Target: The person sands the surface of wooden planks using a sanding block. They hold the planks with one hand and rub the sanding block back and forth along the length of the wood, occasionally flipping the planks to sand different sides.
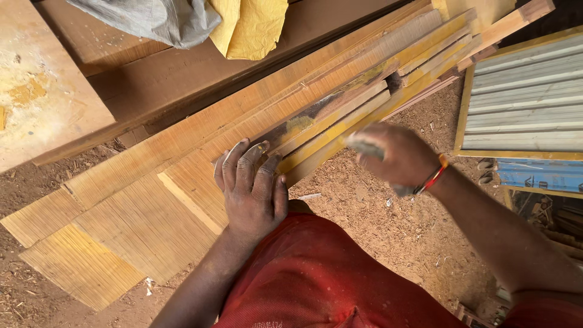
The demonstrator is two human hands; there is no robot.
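Note:
My left hand [252, 188] lies flat, fingers spread, on the near end of a stack of long yellow-coated wooden strips [358, 91] that run diagonally to the upper right. My right hand [398, 155], blurred from motion, is closed around a small grey pad [364, 146], probably sandpaper, and hovers by the edge of the strips. A red and orange band sits on its wrist. Wide ribbed yellow boards [127, 212] lie under and left of the strips.
Sawdust [376, 218] covers the ground. A grey and a yellow cloth [206, 21] lie on a brown board at the top. A yellow-framed corrugated panel [525, 97] stands at right. A pale board [42, 85] is at upper left.

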